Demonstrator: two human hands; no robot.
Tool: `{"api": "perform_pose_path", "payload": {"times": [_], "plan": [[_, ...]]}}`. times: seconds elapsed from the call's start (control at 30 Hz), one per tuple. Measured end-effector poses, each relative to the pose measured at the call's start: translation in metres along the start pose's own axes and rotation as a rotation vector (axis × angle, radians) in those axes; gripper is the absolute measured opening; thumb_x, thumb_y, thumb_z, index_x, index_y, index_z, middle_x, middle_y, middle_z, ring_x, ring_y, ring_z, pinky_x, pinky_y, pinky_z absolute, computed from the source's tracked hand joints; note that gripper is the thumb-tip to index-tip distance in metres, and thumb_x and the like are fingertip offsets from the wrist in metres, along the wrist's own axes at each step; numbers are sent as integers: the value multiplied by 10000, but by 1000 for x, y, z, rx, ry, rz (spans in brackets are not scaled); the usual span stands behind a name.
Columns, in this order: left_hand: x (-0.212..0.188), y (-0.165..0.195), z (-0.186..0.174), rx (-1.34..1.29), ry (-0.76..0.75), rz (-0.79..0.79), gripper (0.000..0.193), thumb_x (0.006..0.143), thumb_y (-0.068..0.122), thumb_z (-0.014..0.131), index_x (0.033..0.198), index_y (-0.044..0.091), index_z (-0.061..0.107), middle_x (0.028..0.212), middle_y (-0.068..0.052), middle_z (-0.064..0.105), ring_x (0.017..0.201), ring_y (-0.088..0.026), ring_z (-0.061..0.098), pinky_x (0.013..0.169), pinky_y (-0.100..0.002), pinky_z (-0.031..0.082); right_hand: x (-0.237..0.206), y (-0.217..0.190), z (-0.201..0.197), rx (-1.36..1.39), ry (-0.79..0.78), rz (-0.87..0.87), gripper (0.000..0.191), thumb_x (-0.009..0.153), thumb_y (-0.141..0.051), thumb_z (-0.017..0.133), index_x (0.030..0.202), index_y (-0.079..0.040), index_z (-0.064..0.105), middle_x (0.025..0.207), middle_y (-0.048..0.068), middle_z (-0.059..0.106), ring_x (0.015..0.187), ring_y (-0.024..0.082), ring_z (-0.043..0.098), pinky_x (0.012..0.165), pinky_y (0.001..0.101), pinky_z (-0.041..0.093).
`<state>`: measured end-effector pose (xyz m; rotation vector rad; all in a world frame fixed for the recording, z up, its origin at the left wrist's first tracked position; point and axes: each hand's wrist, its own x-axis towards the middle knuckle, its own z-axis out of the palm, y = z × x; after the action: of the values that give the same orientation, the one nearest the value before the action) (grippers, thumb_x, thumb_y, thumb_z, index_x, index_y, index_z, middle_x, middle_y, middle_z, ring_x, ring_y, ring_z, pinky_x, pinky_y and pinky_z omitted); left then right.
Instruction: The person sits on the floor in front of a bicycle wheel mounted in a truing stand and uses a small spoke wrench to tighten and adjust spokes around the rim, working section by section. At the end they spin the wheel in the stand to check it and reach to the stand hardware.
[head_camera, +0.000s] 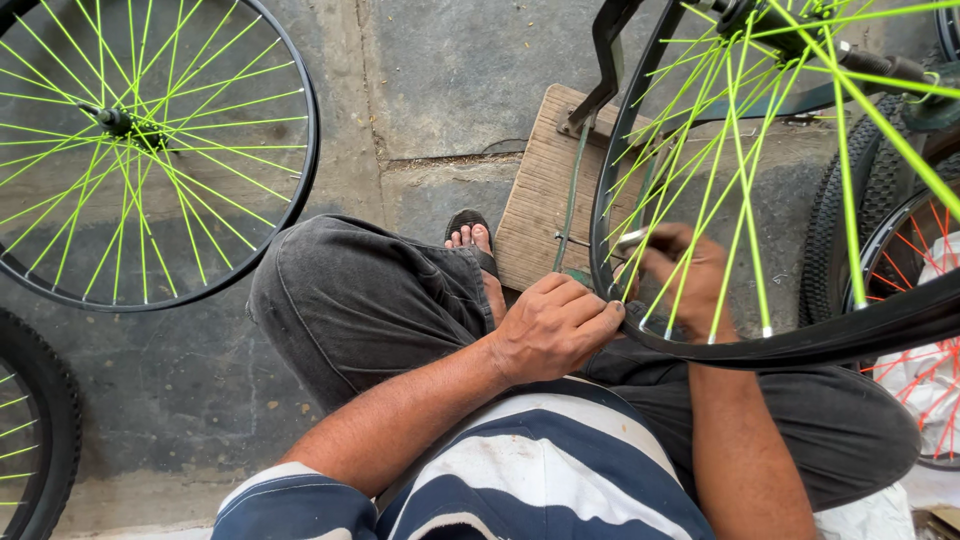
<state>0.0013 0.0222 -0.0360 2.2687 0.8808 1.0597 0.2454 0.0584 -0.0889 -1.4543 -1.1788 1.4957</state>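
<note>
While I am sitting cross-legged on the stone floor (440, 80), the black wheel rim (603, 215) with its lime-green spokes (735, 200) is standing upright just beyond my knees, and a slack black tyre (830, 340) is sagging along its lower edge. My left hand (555, 325) is pressing down on the rim's bottom-left curve, fingers curled over it and gripping where rim and tyre meet. My right hand (685, 275) is reaching in behind the spokes, closed around what looks like a small metal tool (632, 240), though the spokes are crossing over it and I cannot be sure what it is. Both hands are sitting close together at the same low arc of the wheel, the left on the near side, the right a little farther in and to the right. The tyre's long sweep is running from my hands out toward the right.

Behind the rim a wooden board (540, 200) is lying on the floor beside my sandalled foot (472, 240). Another green-spoked wheel (150, 140) is lying flat at my left, and a red-spoked wheel (915, 280) is standing at the far right.
</note>
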Motion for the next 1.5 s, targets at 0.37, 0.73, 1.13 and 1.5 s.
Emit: {"api": "perform_pose_path", "payload": {"times": [0.37, 0.73, 1.13, 1.5], "plan": [[13, 8, -11, -52, 33, 50, 334, 910, 173, 785, 1167, -3, 665, 926, -60, 633, 858, -234, 632, 823, -393, 495, 27, 34, 10, -244, 0, -19, 189, 970, -2, 672, 1156, 7, 699, 1009, 83, 753, 875, 129, 699, 709, 260, 581], [21, 14, -7, -61, -35, 63, 378, 868, 114, 770, 1195, -41, 663, 984, -99, 681, 875, -266, 657, 809, -413, 502, 14, 11, 3, -499, 49, -151, 260, 835, -69, 685, 1084, 2, 711, 818, 136, 733, 740, 201, 734, 672, 373, 583], [21, 15, -5, -52, -34, 52, 371, 871, 111, 782, 1187, -42, 663, 945, -95, 668, 856, -263, 655, 798, -417, 503, 31, -42, 4, -846, -98, 342, 530, 857, -549, 764, 911, -21, 760, 704, 207, 746, 710, 314, 760, 725, 433, 580], [20, 14, -5, -44, -39, 63, 351, 891, 112, 771, 1191, -38, 666, 954, -95, 675, 862, -253, 656, 796, -407, 495, 39, -39, 13, -1040, -181, 252, 593, 789, -615, 752, 811, -23, 737, 712, 211, 713, 751, 392, 724, 734, 507, 565]]}}
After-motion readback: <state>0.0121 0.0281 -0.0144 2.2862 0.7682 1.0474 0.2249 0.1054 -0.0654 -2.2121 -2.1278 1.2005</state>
